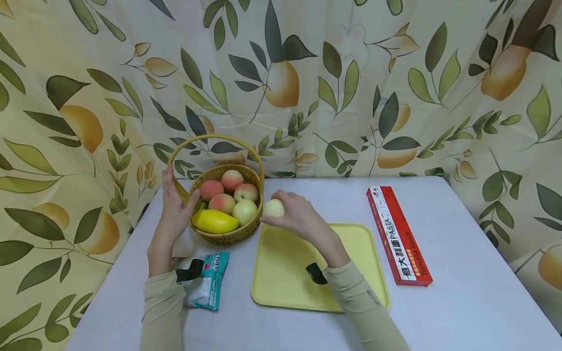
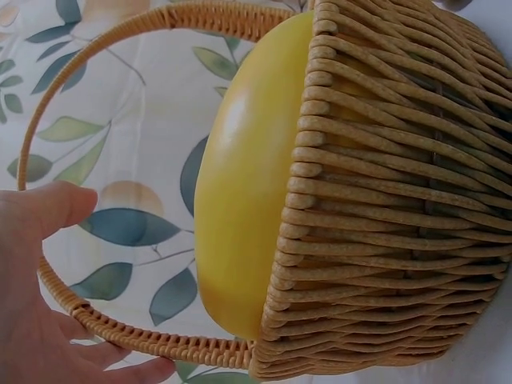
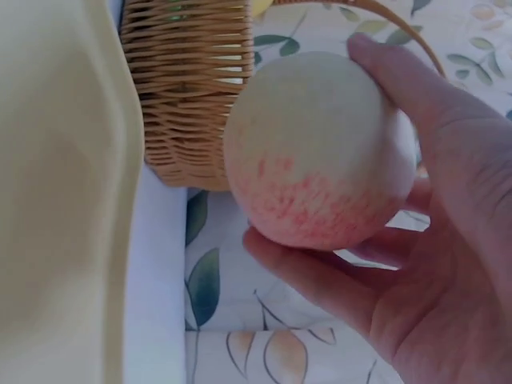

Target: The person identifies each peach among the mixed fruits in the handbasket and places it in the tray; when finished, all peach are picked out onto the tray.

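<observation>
A pale peach (image 3: pixel 320 152) with a pink-speckled side is held in my right hand (image 1: pixel 298 217), thumb and fingers spread around it, just right of the wicker basket (image 1: pixel 228 238). Several peaches (image 1: pixel 222 204) lie in that basket, along with a smooth yellow fruit (image 1: pixel 215 222) at its front whose kind I cannot tell. At the basket's left side, my left hand (image 1: pixel 175 204) rests against the arched handle (image 2: pixel 120 336). Its fingers are extended along the handle's outer side and the thumb stands apart from them, as the left wrist view shows.
A yellow tray (image 1: pixel 281 273) lies in front of the basket, under the right forearm. To its right is a red pasta box (image 1: pixel 401 236). A teal and white packet (image 1: pixel 215 282) sits partly beneath the left wrist. Behind the white table (image 1: pixel 456 292) hangs a patterned curtain (image 1: pixel 307 122).
</observation>
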`<control>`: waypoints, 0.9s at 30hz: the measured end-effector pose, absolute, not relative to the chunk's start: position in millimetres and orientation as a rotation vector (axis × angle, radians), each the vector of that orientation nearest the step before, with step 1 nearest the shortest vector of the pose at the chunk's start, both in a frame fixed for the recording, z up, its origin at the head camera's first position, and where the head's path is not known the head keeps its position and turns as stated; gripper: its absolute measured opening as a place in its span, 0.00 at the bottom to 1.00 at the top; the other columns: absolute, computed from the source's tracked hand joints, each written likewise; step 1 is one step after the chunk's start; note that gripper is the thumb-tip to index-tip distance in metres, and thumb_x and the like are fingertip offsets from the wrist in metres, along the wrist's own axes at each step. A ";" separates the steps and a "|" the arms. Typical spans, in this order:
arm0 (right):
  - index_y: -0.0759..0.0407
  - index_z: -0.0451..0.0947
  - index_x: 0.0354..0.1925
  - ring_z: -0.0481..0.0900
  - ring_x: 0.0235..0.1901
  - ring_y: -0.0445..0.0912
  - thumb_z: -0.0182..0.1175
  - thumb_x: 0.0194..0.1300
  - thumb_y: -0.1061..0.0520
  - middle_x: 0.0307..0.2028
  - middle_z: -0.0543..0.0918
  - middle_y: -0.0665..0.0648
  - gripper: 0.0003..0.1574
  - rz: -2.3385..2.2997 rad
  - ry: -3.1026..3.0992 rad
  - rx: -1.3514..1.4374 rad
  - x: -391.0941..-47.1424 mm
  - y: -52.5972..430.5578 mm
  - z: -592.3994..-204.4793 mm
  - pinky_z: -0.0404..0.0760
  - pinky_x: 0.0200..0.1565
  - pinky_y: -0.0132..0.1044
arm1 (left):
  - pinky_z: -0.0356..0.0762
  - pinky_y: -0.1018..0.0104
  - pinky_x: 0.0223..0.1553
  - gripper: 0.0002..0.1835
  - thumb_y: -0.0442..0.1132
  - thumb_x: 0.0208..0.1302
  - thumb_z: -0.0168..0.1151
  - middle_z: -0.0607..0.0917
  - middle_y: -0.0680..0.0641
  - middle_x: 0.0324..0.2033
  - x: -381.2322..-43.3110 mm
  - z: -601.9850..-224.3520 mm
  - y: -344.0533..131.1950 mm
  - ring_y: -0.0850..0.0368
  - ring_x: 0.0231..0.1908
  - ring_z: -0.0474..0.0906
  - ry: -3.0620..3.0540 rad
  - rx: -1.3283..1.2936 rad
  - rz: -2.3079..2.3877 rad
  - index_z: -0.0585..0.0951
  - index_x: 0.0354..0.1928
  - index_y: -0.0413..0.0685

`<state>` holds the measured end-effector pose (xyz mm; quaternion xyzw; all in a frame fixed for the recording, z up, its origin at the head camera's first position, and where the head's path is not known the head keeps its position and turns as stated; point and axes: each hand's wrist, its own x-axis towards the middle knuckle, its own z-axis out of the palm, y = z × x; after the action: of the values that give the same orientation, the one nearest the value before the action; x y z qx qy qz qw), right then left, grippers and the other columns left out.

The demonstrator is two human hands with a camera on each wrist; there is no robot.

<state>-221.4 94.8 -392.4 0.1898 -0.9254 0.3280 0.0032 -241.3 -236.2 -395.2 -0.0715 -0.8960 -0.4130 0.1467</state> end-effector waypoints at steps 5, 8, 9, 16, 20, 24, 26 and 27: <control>0.47 0.76 0.51 0.77 0.30 0.45 0.69 0.59 0.29 0.36 0.82 0.49 0.33 0.890 -2.906 0.605 -220.8 93.3 -396.5 0.75 0.28 0.35 | 0.41 0.23 0.75 0.53 0.54 0.76 0.57 0.27 0.45 0.82 -240.8 -395.1 -239.4 0.32 0.82 0.31 -2.565 -0.212 -1.199 0.24 0.79 0.72; 0.48 0.76 0.53 0.77 0.30 0.45 0.68 0.59 0.29 0.37 0.81 0.49 0.34 0.859 -2.900 0.573 -222.2 93.8 -396.8 0.74 0.28 0.35 | 0.41 0.24 0.75 0.53 0.52 0.76 0.57 0.27 0.45 0.82 -240.0 -395.6 -240.7 0.31 0.81 0.33 -2.555 -0.207 -1.210 0.25 0.79 0.71; 0.48 0.75 0.53 0.77 0.31 0.45 0.69 0.59 0.29 0.37 0.81 0.49 0.35 0.869 -2.901 0.563 -222.9 94.3 -397.0 0.74 0.28 0.35 | 0.41 0.25 0.75 0.53 0.51 0.76 0.57 0.27 0.46 0.82 -239.7 -395.6 -240.9 0.31 0.81 0.33 -2.553 -0.207 -1.215 0.25 0.79 0.72; 0.43 0.73 0.63 0.76 0.35 0.48 0.67 0.62 0.30 0.44 0.75 0.56 0.37 1.041 -2.933 0.633 -225.5 99.4 -399.8 0.75 0.33 0.37 | 0.41 0.26 0.76 0.52 0.53 0.76 0.57 0.28 0.46 0.82 -239.3 -396.1 -241.2 0.32 0.81 0.33 -2.555 -0.210 -1.219 0.25 0.79 0.75; 0.40 0.78 0.63 0.76 0.40 0.49 0.63 0.69 0.34 0.52 0.72 0.56 0.29 1.058 -2.926 0.750 -226.1 101.7 -401.0 0.78 0.42 0.41 | 0.41 0.26 0.76 0.52 0.53 0.76 0.57 0.28 0.45 0.82 -240.7 -396.9 -241.1 0.32 0.82 0.33 -2.550 -0.222 -1.213 0.25 0.79 0.73; 0.44 0.79 0.60 0.78 0.49 0.50 0.60 0.72 0.38 0.57 0.78 0.57 0.24 1.055 -2.908 0.829 -227.3 104.5 -400.6 0.80 0.50 0.46 | 0.41 0.26 0.76 0.52 0.50 0.76 0.57 0.29 0.44 0.82 -243.4 -398.2 -240.0 0.33 0.82 0.33 -2.533 -0.246 -1.203 0.26 0.80 0.70; 0.43 0.76 0.63 0.78 0.49 0.49 0.62 0.71 0.37 0.56 0.79 0.56 0.27 1.063 -2.926 0.839 -228.5 106.3 -401.2 0.80 0.50 0.44 | 0.41 0.27 0.77 0.52 0.50 0.77 0.57 0.29 0.44 0.82 -244.8 -398.8 -238.9 0.34 0.82 0.34 -2.523 -0.255 -1.199 0.26 0.80 0.69; 0.42 0.74 0.65 0.78 0.47 0.49 0.63 0.70 0.36 0.55 0.79 0.56 0.30 1.071 -2.941 0.835 -228.7 107.0 -401.5 0.79 0.48 0.43 | 0.41 0.27 0.77 0.52 0.49 0.77 0.57 0.29 0.44 0.82 -245.3 -399.0 -238.3 0.34 0.82 0.34 -2.523 -0.255 -1.199 0.26 0.80 0.69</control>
<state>-228.7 107.0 -401.5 0.2575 -0.9068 0.3302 -0.0488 -245.3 -238.3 -399.0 -0.0896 -0.8867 -0.4214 0.1676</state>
